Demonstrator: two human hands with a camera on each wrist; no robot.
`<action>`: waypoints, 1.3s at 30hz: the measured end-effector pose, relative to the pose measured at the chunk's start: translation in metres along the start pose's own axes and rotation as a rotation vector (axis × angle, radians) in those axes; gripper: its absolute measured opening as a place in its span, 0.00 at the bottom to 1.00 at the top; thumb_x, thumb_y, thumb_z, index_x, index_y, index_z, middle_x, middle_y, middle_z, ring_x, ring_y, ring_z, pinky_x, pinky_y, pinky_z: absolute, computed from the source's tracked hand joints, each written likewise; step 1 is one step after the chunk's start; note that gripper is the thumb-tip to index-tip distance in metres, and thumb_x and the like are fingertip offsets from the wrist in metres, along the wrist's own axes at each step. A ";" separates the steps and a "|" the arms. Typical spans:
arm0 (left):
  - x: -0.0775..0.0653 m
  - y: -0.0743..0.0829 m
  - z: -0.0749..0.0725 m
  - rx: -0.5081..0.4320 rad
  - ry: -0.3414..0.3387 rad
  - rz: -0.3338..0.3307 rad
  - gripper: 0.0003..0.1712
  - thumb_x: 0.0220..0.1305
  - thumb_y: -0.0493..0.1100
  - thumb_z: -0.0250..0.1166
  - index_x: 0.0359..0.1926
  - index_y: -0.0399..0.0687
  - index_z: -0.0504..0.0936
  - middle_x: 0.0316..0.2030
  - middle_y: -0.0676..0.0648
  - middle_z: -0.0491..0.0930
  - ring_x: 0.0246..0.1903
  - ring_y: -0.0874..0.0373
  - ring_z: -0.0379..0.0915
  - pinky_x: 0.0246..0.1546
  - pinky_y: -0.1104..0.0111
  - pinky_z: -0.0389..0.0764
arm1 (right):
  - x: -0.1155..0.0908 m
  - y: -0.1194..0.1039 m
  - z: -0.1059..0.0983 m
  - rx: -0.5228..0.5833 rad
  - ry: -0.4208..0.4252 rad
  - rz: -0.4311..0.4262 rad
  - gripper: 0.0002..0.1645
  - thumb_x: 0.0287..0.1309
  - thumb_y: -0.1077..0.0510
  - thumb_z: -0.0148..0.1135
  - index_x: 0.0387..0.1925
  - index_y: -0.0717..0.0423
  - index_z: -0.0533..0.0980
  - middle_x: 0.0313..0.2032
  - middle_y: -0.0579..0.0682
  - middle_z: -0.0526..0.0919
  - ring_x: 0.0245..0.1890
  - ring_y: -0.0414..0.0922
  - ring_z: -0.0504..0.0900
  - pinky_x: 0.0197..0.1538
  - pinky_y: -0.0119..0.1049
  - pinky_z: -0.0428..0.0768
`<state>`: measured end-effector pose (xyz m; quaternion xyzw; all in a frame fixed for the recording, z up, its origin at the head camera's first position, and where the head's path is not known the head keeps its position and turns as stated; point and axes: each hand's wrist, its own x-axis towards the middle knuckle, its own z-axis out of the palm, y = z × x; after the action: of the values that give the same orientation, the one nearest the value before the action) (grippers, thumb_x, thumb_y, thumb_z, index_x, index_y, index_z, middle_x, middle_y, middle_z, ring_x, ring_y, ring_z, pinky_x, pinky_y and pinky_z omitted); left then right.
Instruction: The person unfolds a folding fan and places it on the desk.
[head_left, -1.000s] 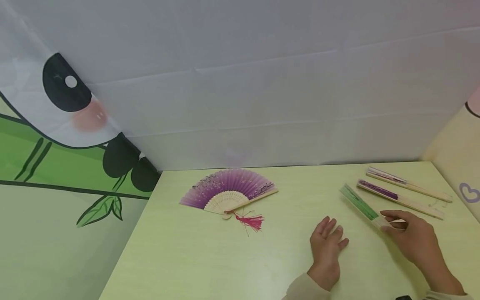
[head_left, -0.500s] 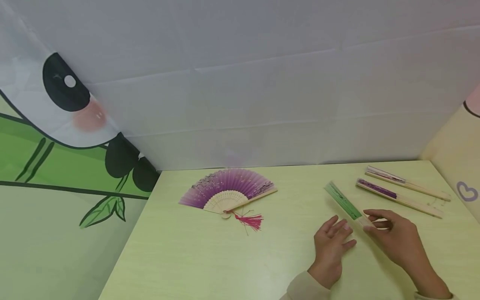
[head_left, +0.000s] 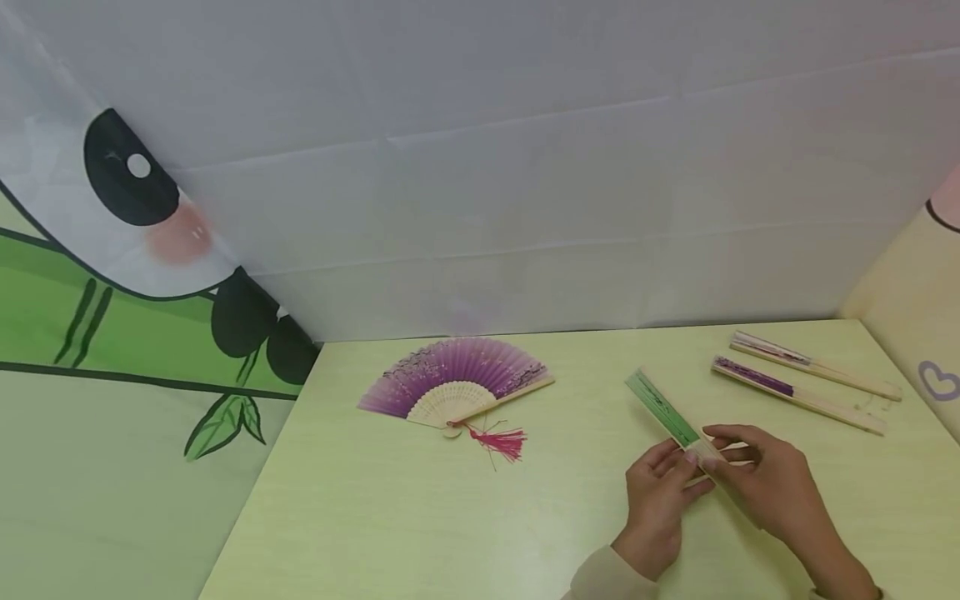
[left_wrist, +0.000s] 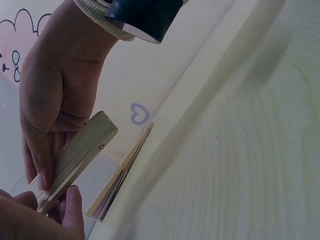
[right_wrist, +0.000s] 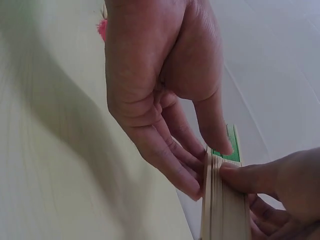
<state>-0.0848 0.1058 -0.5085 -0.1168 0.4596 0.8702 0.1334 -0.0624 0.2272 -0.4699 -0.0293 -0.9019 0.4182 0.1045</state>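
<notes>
The folded fan [head_left: 672,422] is held above the table [head_left: 375,517], tilted with its green end pointing away, the left grip [head_left: 658,502] pinching it near where green meets wood and the right grip [head_left: 772,479] pinching its wooden part. It should be light, stiff lengthwise while folded but thin-ribbed and easy to crack if bent, with smooth wood that could slide a little. The bare ribs [right_wrist: 226,210] look the best place to hold, squeezed gently, sparing the delicate green leaf [head_left: 656,402].
</notes>
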 end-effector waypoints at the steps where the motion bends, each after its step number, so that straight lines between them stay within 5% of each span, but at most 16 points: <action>1: 0.000 0.000 -0.001 0.001 0.004 0.004 0.14 0.55 0.30 0.65 0.44 0.35 0.77 0.36 0.39 0.78 0.33 0.52 0.78 0.33 0.61 0.82 | 0.000 -0.001 0.001 0.001 -0.003 0.000 0.24 0.47 0.53 0.71 0.48 0.53 0.78 0.39 0.54 0.82 0.31 0.38 0.82 0.28 0.29 0.79; 13: 0.000 0.001 -0.010 0.038 -0.004 -0.005 0.12 0.56 0.28 0.63 0.42 0.36 0.78 0.36 0.41 0.79 0.33 0.52 0.78 0.33 0.61 0.82 | 0.002 -0.005 0.009 -0.021 -0.026 -0.060 0.20 0.54 0.62 0.65 0.50 0.56 0.77 0.37 0.51 0.80 0.31 0.39 0.81 0.28 0.29 0.77; 21: 0.001 0.001 -0.010 0.068 0.050 -0.045 0.10 0.55 0.27 0.63 0.40 0.37 0.80 0.33 0.42 0.80 0.31 0.53 0.79 0.33 0.61 0.82 | 0.004 -0.004 0.011 -0.025 -0.031 -0.057 0.14 0.55 0.64 0.63 0.45 0.60 0.78 0.33 0.52 0.82 0.28 0.40 0.80 0.24 0.29 0.75; 31: 0.002 0.001 -0.011 0.114 0.101 -0.076 0.10 0.55 0.29 0.63 0.39 0.38 0.80 0.32 0.43 0.80 0.31 0.53 0.79 0.32 0.63 0.82 | 0.006 0.002 0.007 0.199 -0.186 0.180 0.26 0.60 0.51 0.60 0.53 0.66 0.72 0.40 0.57 0.79 0.33 0.38 0.80 0.29 0.34 0.80; 39: 0.004 0.003 -0.012 0.077 0.117 -0.044 0.08 0.54 0.29 0.64 0.37 0.37 0.80 0.31 0.43 0.80 0.30 0.54 0.79 0.31 0.63 0.82 | 0.010 0.009 0.005 0.355 -0.190 0.270 0.33 0.59 0.47 0.60 0.56 0.68 0.68 0.40 0.56 0.75 0.33 0.39 0.80 0.34 0.37 0.81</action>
<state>-0.0882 0.0947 -0.5143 -0.1722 0.4972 0.8404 0.1300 -0.0735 0.2309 -0.4788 -0.0910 -0.8079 0.5812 -0.0341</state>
